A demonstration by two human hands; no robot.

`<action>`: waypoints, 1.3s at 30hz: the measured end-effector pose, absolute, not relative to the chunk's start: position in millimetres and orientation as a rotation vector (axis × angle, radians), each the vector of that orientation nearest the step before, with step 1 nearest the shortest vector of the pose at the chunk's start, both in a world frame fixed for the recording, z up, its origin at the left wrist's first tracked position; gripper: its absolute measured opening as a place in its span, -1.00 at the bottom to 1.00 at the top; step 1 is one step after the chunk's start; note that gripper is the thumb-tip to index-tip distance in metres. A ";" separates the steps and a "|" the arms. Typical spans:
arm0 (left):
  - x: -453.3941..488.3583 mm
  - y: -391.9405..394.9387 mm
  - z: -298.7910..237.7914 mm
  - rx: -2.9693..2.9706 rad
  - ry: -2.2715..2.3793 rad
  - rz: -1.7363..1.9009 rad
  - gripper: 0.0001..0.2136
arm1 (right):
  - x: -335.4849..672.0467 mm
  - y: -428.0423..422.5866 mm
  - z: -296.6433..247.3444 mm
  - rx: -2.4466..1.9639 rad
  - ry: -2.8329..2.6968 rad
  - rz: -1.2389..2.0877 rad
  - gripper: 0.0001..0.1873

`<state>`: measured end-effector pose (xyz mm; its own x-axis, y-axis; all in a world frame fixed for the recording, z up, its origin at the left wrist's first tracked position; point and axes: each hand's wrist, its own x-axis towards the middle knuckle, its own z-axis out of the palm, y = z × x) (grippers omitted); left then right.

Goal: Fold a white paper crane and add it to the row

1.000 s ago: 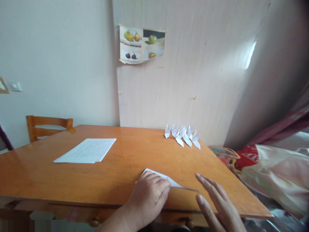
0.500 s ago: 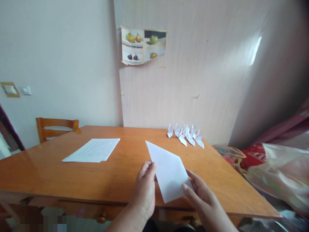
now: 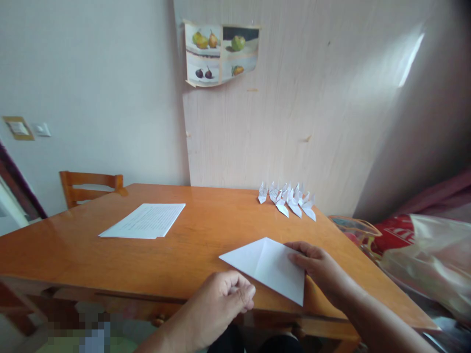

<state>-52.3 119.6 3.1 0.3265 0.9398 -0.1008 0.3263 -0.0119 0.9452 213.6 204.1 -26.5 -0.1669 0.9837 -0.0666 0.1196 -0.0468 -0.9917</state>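
A folded sheet of white paper (image 3: 268, 267) is held over the near part of the table, a crease running across it. My right hand (image 3: 309, 260) grips its upper right edge, thumb on top and the other fingers partly hidden at the far side. Just below the paper's lower left edge is my left hand (image 3: 233, 294), fingers curled in towards the thumb, with nothing visible in them. Whether it touches the paper I cannot tell.
Several folded paper cranes (image 3: 289, 198) stand at the back right of the wooden table (image 3: 206, 215). A stack of printed sheets (image 3: 145, 220) lies at the left. Beyond it is a wooden chair (image 3: 91, 180). Plastic bags (image 3: 427, 260) crowd the right side.
The paper has turned and tipped flatter, now with a crease showing. My left hand has let go of it and moved lower; my right hand still holds it, higher up.
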 end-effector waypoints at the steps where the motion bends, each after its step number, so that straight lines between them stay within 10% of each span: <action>1: -54.5 117.7 8.3 1.596 1.181 0.714 -0.59 | 216.4 208.6 -26.5 -1.296 -1.444 1.338 -0.62; 21: -37.8 246.3 -27.8 2.769 1.097 0.602 -0.82 | 212.6 257.0 -37.9 -1.419 -1.447 1.157 -0.20; 33: -35.4 234.7 -27.5 2.795 1.166 0.610 -0.84 | 211.8 230.1 -32.5 -1.245 -1.158 1.491 -0.56; 39: -33.9 234.4 -27.6 2.811 1.203 0.586 -0.86 | 198.8 213.0 -37.4 -1.423 -1.563 0.901 -0.63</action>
